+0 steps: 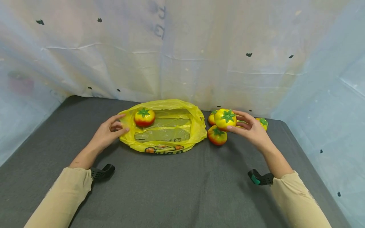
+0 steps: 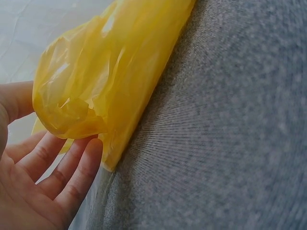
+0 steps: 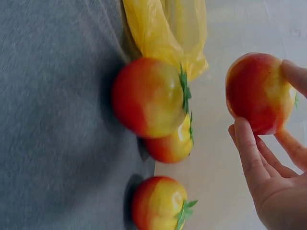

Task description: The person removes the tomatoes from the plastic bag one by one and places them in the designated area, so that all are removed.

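Note:
A yellow plastic bag [image 1: 196, 122] lies with its mouth spread open on the dark grey table. My left hand [image 1: 106, 133] holds its left rim between thumb and fingers; the left wrist view shows the fingers [image 2: 79, 167] against the crumpled edge of the plastic. Inside the bag, towards its left end, sits a red-and-yellow toy tomato [image 1: 144, 117] with a green leafy top. To the right of the bag, my right hand [image 1: 247, 126] grips another toy tomato [image 3: 259, 93] by its sides, raised above the table.
Below the held one, a toy tomato [image 1: 217, 135] rests beside the bag's right end. Another tomato [image 1: 211, 118] is partly hidden behind it, and one more [image 1: 262, 123] lies further right, past the right hand. Pale plastic sheeting [image 1: 199, 63] hangs behind the table.

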The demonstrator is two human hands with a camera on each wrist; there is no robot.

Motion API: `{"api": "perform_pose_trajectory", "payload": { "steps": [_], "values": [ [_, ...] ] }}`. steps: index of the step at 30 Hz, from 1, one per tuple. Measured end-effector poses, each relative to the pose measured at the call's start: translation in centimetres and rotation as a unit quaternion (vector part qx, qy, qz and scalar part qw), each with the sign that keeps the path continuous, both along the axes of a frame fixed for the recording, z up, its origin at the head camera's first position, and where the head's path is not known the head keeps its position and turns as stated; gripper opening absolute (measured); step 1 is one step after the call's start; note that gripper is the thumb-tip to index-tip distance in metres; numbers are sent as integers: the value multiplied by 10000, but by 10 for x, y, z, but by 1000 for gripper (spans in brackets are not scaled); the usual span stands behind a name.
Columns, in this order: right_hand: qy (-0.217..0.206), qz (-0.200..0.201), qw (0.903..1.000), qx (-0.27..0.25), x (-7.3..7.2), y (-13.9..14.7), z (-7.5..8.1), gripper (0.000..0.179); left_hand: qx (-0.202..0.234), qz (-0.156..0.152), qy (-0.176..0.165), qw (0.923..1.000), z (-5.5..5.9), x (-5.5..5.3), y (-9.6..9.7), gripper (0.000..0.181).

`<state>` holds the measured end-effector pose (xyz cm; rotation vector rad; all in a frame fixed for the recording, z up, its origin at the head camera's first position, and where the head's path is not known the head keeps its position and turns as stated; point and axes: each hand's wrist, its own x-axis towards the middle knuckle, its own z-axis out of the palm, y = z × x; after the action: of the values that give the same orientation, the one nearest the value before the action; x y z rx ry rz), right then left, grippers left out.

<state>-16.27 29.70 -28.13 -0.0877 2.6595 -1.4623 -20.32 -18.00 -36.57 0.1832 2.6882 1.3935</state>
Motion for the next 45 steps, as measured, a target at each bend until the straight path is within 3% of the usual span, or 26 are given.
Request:
{"api": "perform_pose_trajectory", "payload": {
  "steps": [20, 45],
  "values": [
    [-26, -153, 9984, 543, 8, 38, -10, 68, 82, -62, 70, 9999, -2, 0, -2, 70],
    [-714, -10, 9946, 747, 17, 67, -45, 72, 7, -15, 13, 10000, -2, 0, -1, 70]
  ]
}}
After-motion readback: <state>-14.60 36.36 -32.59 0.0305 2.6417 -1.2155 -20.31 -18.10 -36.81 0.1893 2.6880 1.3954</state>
